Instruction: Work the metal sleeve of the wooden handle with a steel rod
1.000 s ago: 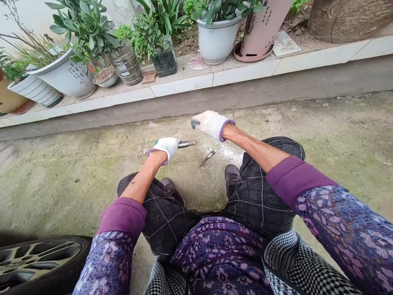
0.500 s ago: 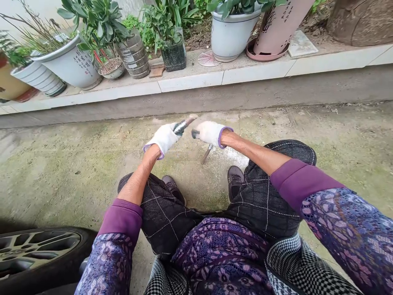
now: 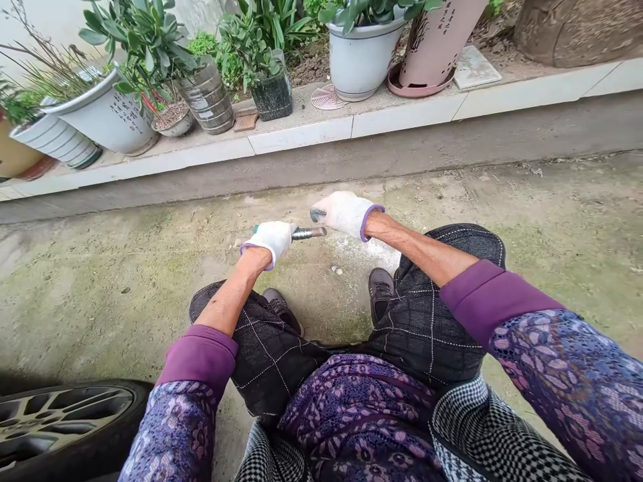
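Observation:
My left hand (image 3: 274, 241), in a white glove with a purple cuff, is closed around a short rod (image 3: 310, 233). The rod has a ridged silvery section and a blunt brown end. It lies nearly level and points toward my right hand. My right hand (image 3: 341, 211), gloved the same way, is a little higher and to the right, apart from the rod's end. Its fingers are curled, with a dark grey patch at the tips. Whatever it holds, if anything, is hidden. Beneath the hands, a small pale bit (image 3: 337, 270) lies on the concrete floor (image 3: 151, 268).
A tiled ledge (image 3: 301, 136) runs across the back. It carries a white pot (image 3: 364, 63), a pink pot (image 3: 437, 43) and several other plants. A car wheel (image 3: 65, 422) is at lower left. White powder (image 3: 369, 253) marks the floor near my right shoe (image 3: 380, 289).
My left hand has dropped, and its rod has turned from slanting upward to nearly level. The brown-tipped metal piece below my right hand no longer shows. The view has shifted slightly.

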`<state>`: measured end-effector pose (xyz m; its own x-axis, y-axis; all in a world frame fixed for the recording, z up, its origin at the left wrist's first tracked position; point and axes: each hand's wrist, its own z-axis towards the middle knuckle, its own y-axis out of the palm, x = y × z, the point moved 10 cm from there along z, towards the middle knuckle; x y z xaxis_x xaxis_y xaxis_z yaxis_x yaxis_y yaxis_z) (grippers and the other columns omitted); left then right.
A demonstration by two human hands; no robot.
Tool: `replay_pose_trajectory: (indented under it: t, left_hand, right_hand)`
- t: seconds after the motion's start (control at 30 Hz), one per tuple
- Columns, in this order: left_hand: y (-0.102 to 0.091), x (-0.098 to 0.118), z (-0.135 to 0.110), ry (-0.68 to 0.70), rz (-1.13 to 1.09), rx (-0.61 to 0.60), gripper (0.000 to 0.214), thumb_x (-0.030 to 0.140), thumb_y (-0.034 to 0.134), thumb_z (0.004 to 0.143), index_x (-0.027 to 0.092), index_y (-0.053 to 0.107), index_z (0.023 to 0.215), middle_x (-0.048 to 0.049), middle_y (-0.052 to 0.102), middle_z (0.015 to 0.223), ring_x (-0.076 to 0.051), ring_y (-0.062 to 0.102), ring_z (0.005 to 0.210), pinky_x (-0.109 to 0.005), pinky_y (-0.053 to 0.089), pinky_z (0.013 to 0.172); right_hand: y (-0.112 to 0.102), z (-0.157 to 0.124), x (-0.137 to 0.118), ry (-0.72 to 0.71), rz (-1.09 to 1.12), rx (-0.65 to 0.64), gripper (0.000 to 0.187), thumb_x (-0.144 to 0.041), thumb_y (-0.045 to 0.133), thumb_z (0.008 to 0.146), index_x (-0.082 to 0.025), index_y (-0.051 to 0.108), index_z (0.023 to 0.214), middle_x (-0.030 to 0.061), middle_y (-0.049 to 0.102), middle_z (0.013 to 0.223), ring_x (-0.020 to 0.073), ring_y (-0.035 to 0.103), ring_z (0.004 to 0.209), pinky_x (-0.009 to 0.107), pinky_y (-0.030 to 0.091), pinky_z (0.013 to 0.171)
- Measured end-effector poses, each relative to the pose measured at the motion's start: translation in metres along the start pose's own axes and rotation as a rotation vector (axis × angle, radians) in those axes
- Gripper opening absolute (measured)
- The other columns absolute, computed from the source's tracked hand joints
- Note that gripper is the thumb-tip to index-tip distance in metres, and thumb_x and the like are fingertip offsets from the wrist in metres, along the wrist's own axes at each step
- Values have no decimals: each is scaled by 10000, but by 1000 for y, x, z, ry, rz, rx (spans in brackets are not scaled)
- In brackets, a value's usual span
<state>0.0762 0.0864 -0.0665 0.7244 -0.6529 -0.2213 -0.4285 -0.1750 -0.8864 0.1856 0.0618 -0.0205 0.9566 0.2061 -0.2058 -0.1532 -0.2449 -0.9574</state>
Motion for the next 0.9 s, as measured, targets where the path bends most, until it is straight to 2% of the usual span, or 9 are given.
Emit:
replay_pose_trajectory:
  t: [0.07,0.17,0.3,0.4,0.47,0.57,0.73,0.8,0.9]
  left_hand:
    - [-2,6,-2,50,-45,-4,326,217,459,917,215,685,1152,-111,731,910,-257,705,863,-321,507,771]
    - [-14,2,-4,60,-211,79,282,275,511,897,219,707,1092,-72,726,857,-227,683,785,-295,496,721]
    - [-34,-13,-13,82,-646,252,263,270,599,823,173,723,1033,-27,711,855,-169,642,775,-243,488,704]
    - [-42,-29,-21,40,-978,336,307,255,616,784,147,711,1055,-22,691,870,-112,565,629,-217,467,567]
    - [-42,-40,-25,-21,-1153,361,337,258,624,767,148,700,1076,-15,660,830,-75,467,516,-198,405,448]
    - [-43,-46,-30,-62,-1346,358,367,275,659,754,157,676,1102,23,557,688,-54,365,442,-183,339,372]
    - [-45,-41,-31,22,-1605,267,458,503,578,884,186,601,1214,86,391,566,-52,269,380,-186,323,356]
    - [-47,-39,-30,82,-1665,254,467,522,568,893,185,595,1215,91,390,564,-49,276,374,-188,339,366]
    - [-46,-41,-26,83,-1693,259,397,421,661,834,160,609,1129,71,484,610,-46,388,410,-197,419,422]
  right_hand:
    - [-1,7,8,13,64,40,260,-272,518,894,-186,749,978,66,753,943,167,628,778,275,365,611]
    - [-3,16,18,39,282,88,226,-234,543,881,-176,747,960,39,731,873,127,592,699,245,377,591]
    - [6,20,22,120,713,57,191,-191,588,852,-140,730,969,6,648,679,75,501,504,215,381,486]
    - [8,20,16,125,874,60,185,-166,568,872,-126,726,959,5,626,645,66,504,482,198,385,452]
    - [10,19,11,103,869,55,201,-147,559,874,-133,730,979,5,628,650,66,514,492,190,382,447]
    - [16,18,8,78,801,37,236,-151,536,880,-146,733,1010,4,627,649,72,512,491,192,370,436]
    - [15,11,1,21,668,39,265,-154,512,876,-154,736,1018,9,648,668,78,509,501,202,359,461]
    - [11,5,-3,-4,626,47,262,-154,518,868,-154,737,1013,7,654,673,76,499,505,206,354,482]
    - [5,-3,-6,-39,587,59,241,-182,518,880,-151,734,983,4,655,675,75,481,509,217,338,503]
